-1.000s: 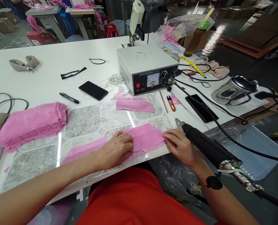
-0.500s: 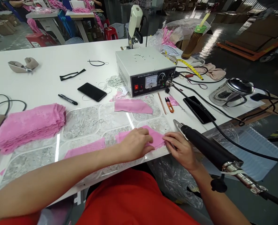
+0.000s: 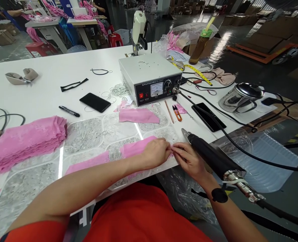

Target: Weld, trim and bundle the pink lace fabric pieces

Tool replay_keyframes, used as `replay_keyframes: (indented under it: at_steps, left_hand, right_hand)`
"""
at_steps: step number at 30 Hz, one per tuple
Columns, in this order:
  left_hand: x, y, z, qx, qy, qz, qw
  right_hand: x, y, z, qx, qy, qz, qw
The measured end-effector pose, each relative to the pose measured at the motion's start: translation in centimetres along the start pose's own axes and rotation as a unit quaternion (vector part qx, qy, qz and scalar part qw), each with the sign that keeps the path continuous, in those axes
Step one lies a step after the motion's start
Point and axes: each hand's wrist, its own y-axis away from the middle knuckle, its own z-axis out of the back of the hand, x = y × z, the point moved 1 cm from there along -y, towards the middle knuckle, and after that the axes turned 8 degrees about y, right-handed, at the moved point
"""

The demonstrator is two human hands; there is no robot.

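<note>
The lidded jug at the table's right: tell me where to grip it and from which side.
Take the lidded jug by its handle, probably with the right hand coming from the near right. The jug stands upright and the handle's loop juts out that way. I'd avoid gripping the rounded, shiny lid, which might slip.

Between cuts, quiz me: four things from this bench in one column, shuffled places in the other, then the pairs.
1. left hand
2. orange snips
3. black marker
4. black handpiece

A. between the pink stack and a phone
B. to the right of the right hand
C. on a pink strip
D. alongside a brown stick

Pairs: 1-C, 2-D, 3-A, 4-B.
</note>
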Motion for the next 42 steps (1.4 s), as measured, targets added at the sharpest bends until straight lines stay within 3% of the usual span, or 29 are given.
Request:
replay_keyframes:
  at_steps: [8, 18, 35, 42]
  left_hand:
    - [0.5, 0.0, -0.2, -0.02, 0.045, 0.001, 0.999]
    - [0.9, -0.3, 0.2, -0.007, 0.107, -0.015, 0.994]
    - [0.9, -0.4, 0.0, -0.014, 0.127, 0.008, 0.992]
    - [1.0, -0.5, 0.2, -0.026, 0.156, 0.008, 0.987]
  right_hand:
    - [0.3, -0.2, 0.0, -0.017, -0.011, -0.001, 1.0]
    - [-0.2, 0.1, -0.2, -0.011, 0.0, 0.011, 1.0]
    - [-0.2, 0.1, -0.2, -0.024, 0.0, 0.009, 1.0]
    - [0.8, -0.2, 0.2, -0.024, -0.014, -0.028, 0.999]
